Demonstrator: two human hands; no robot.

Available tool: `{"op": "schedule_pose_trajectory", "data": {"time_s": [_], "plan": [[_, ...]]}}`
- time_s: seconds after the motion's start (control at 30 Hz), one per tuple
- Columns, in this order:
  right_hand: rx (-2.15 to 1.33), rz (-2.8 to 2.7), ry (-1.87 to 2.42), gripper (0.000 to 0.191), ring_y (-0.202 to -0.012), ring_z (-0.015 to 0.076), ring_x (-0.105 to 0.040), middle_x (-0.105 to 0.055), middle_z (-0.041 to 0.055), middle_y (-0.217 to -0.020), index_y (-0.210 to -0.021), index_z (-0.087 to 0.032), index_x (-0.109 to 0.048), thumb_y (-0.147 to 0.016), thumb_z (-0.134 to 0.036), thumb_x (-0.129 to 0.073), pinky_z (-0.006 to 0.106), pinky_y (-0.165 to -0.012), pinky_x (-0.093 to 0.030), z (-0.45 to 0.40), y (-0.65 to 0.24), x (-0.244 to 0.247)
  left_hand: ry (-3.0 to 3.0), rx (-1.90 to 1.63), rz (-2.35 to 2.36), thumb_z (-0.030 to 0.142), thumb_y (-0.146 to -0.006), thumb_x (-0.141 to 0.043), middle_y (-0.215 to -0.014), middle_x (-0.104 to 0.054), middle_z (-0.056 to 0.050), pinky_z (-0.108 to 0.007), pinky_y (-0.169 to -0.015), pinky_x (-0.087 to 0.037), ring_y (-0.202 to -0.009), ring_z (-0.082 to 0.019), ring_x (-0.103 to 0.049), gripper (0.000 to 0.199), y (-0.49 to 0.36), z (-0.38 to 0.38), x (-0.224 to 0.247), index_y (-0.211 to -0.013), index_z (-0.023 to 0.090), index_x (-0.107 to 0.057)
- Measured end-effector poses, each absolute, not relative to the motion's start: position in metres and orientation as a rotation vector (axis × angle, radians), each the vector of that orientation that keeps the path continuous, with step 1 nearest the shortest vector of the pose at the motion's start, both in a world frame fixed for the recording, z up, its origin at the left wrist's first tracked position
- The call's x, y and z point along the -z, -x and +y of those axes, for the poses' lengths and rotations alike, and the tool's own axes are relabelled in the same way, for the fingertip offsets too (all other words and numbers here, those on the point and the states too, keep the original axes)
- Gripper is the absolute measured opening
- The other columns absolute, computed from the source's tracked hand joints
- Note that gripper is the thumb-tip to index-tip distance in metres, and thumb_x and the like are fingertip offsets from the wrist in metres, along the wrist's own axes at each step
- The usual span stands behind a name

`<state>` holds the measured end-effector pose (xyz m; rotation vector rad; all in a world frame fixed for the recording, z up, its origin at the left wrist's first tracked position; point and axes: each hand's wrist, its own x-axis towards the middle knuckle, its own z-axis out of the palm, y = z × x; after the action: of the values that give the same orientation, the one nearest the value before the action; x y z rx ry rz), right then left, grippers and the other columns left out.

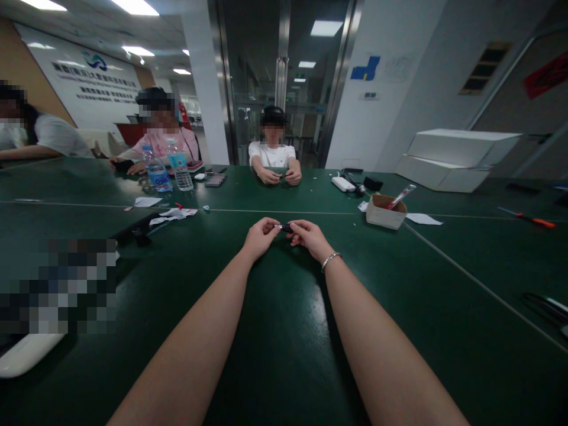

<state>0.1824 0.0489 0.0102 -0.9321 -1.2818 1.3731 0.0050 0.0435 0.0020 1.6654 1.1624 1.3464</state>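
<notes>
Over the dark green table [284, 331], both of my hands meet on a small black piece with a silvery end [286, 227], too small to name surely. My left hand [260, 239] pinches its silvery left end between thumb and fingertips. On the black right part, the thumb and fingers of my right hand [314, 239] are closed. A silver bangle [330, 261] circles my right wrist. The fingertips partly cover the piece.
Two water bottles [157, 171] and paper scraps [173, 215] are at left. A small open box [386, 213], white charger [343, 184], orange-handled screwdriver [538, 222] and large white boxes [448, 168] are at right. Opposite sits a person [273, 151], hands on the table.
</notes>
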Motion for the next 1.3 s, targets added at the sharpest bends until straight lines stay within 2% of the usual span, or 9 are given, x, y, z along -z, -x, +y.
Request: {"op": "schedule_pose_trajectory", "data": {"time_s": [0.17,0.77,1.07,1.3], "plan": [[-1.374,-1.295,0.939,0.022,-0.045,0.0063,-0.059,-0.069,0.0015,-0.063,-0.095,-0.014,-0.065,-0.080,-0.027,-0.073,0.018,-0.050,-0.054,0.050,-0.182,-0.008,-1.640,-1.311,1.191,0.040,-0.077,-0.065,-0.077,-0.070,-0.006,-0.029,-0.066,-0.048,-0.070,-0.017,-0.064,0.026,-0.004,0.046,-0.001,-0.085,0.015,-0.065],[-1.379,-1.372,0.862,0.028,-0.049,0.0058,-0.059,-0.069,0.0012,-0.073,-0.098,-0.017,-0.067,-0.073,-0.027,-0.078,0.019,-0.051,-0.055,0.054,-0.185,-0.003,-1.703,-1.149,1.424,0.060,-0.082,-0.051,-0.061,-0.063,-0.002,-0.026,-0.055,-0.041,-0.055,-0.013,-0.056,0.046,0.001,0.048,-0.002,-0.071,0.017,-0.063],[-1.368,-1.425,0.797,0.034,-0.050,0.0060,-0.058,-0.061,-0.0033,-0.070,-0.099,-0.019,-0.067,-0.069,-0.030,-0.079,0.022,-0.053,-0.055,0.050,-0.186,-0.007,-1.750,-1.074,1.513,0.064,-0.084,-0.042,-0.054,-0.059,0.000,-0.027,-0.052,-0.035,-0.048,-0.013,-0.050,0.053,0.001,0.045,-0.007,-0.065,0.018,-0.060],[-1.367,-1.458,0.776,0.037,-0.052,0.0044,-0.058,-0.062,-0.0020,-0.084,-0.101,-0.021,-0.067,-0.066,-0.027,-0.080,0.021,-0.053,-0.055,0.049,-0.187,-0.007,-1.740,-1.055,1.584,0.063,-0.086,-0.039,-0.051,-0.057,0.000,-0.028,-0.053,-0.034,-0.048,-0.013,-0.049,0.055,0.001,0.040,-0.012,-0.058,0.019,-0.058]]}}
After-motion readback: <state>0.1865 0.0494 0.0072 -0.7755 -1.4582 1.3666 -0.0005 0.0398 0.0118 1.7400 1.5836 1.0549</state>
